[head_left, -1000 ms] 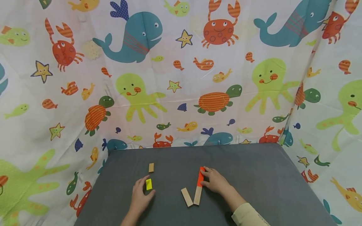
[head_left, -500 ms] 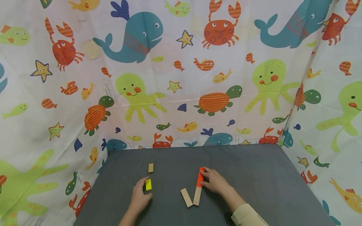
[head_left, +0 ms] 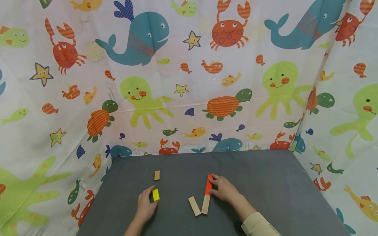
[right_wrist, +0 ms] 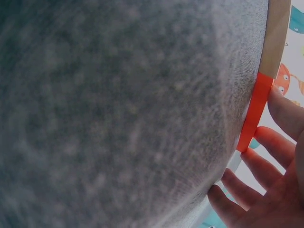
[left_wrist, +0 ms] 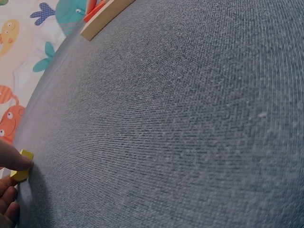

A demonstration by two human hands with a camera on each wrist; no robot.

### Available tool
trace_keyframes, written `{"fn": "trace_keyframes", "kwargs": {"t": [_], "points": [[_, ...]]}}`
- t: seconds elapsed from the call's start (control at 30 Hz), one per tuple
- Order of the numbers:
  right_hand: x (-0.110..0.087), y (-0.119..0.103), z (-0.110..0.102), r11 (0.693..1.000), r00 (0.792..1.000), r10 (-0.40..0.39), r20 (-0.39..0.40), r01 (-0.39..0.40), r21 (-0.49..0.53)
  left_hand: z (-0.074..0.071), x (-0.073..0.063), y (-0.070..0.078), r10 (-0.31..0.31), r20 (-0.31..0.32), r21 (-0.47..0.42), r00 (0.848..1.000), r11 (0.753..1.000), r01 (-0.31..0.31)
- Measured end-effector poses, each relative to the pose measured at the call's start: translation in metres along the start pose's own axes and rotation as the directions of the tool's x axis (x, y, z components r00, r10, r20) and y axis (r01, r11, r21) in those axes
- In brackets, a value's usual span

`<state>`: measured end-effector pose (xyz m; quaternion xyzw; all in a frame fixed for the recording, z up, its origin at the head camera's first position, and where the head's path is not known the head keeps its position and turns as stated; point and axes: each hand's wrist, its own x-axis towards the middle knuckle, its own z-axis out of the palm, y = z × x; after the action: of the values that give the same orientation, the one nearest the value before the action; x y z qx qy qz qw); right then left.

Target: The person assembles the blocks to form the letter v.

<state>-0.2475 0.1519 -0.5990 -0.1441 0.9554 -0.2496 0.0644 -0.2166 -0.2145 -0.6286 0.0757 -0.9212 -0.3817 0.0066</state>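
Note:
At the left in the head view, my left hand (head_left: 146, 205) holds a small yellow block (head_left: 156, 195) between thumb and fingers. The left wrist view shows a fingertip on this yellow block (left_wrist: 22, 165). On the right, my right hand (head_left: 225, 189) holds an orange-red block (head_left: 209, 185) by its side and ends. Thumb and fingertips touch that orange-red block (right_wrist: 256, 111) in the right wrist view. A plain wooden block (head_left: 206, 205) lies end to end with it. Another wooden block (head_left: 194, 206) slants beside this one, their near ends close together.
A small wooden block (head_left: 157, 175) stands or lies beyond the yellow one; I cannot tell which. Everything rests on a grey table (head_left: 251, 170). A white curtain (head_left: 189, 108) with printed sea animals hangs behind and along both sides.
The left thumb has drawn in toward the fingers, and the yellow block has turned slightly. My right hand and its orange-red block have stayed in place.

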Motion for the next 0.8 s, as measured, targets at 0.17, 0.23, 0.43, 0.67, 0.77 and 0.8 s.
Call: {"fn": "trace_keyframes", "kwargs": {"t": [0.17,0.23,0.43,0.67,0.77,0.8], "points": [[0.0008,0.0001,0.0011,1.000,1.000,-0.002,-0.001,0.002,-0.002,-0.0014,0.0002,0.0013,-0.012,0.012,0.044,1.000,0.999,0.012],[0.0008,-0.0002,0.0007,1.000,1.000,-0.003,-0.002,0.003,0.000,-0.0013,0.0004,0.0011,-0.016,0.015,0.058,1.000,0.998,0.015],[-0.0001,-0.0017,-0.0024,1.000,1.000,-0.003,0.004,0.003,0.002,0.0003,0.0011,0.0014,-0.039,0.014,0.047,0.999,0.998,0.038],[-0.0003,-0.0012,-0.0027,1.000,1.000,0.006,0.010,-0.006,0.002,-0.0023,0.0002,0.0057,-0.059,0.031,0.014,0.998,0.998,0.059],[0.0004,-0.0005,-0.0009,1.000,1.000,0.005,0.007,-0.005,-0.002,-0.0035,-0.0013,0.0089,-0.052,0.034,-0.010,0.998,0.999,0.053],[0.0006,-0.0005,-0.0004,1.000,1.000,0.005,0.007,-0.005,0.000,-0.0037,-0.0019,0.0104,-0.050,0.034,-0.019,0.998,0.999,0.050]]}}
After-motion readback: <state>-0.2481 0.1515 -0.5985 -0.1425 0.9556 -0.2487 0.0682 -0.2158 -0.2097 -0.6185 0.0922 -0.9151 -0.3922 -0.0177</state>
